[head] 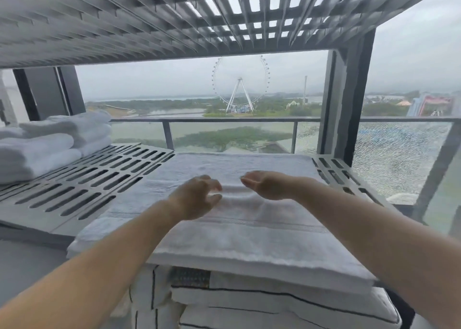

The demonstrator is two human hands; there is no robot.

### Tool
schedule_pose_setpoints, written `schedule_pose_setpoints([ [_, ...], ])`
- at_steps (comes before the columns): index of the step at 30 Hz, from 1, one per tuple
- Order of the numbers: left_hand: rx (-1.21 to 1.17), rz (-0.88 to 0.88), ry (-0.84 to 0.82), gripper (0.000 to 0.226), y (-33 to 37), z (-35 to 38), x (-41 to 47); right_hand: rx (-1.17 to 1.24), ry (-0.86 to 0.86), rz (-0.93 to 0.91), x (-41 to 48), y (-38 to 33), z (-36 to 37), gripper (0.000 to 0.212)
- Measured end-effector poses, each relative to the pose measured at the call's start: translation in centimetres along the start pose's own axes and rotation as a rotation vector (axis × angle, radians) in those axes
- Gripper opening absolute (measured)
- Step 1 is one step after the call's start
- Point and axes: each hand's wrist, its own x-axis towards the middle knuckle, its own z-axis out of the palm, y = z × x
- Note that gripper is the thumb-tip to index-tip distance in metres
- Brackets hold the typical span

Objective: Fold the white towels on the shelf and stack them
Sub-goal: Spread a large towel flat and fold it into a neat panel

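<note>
A white towel (239,231) lies spread flat on the grey slotted shelf (82,181), its near edge hanging over the shelf front. My left hand (197,196) hovers over the towel's middle with fingers loosely curled, holding nothing. My right hand (264,184) is beside it, fingers relaxed and pointing left, also holding nothing. The two hands nearly meet above a raised crease in the towel. A stack of folded white towels (47,144) sits at the shelf's far left.
An upper slotted shelf (174,17) hangs close overhead. A dark upright post (346,104) stands at the right rear. White cushions with black piping (274,303) are piled below the shelf front. Behind are a balcony railing (224,120) and cracked glass (399,159).
</note>
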Motion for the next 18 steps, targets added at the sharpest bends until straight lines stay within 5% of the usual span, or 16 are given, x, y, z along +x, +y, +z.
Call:
schedule_pose_setpoints([
  [3, 0.047, -0.028, -0.055, 0.052, -2.4, 1.6, -0.2, -0.048, -0.091, -0.11, 3.1, -1.0, 2.7, 0.048],
  [6, 0.125, -0.062, -0.282, 0.069, -3.7, 2.9, 0.0, -0.197, -0.119, 0.007, 5.3, 1.2, 3.5, 0.053],
  [9, 0.127, -0.031, -0.348, 0.074, -4.1, 3.0, 0.4, -0.232, -0.066, 0.115, 8.1, 1.3, 2.8, 0.053],
  [12, 0.063, 0.001, -0.378, 0.078, -4.8, 2.6, 0.7, -0.042, 0.0, -0.032, 10.4, -0.8, 3.8, 0.051],
  [18, 0.073, -0.061, -0.372, 0.073, -10.3, 0.3, 1.6, -0.209, -0.037, 0.098, 11.5, 1.6, 4.8, 0.067],
])
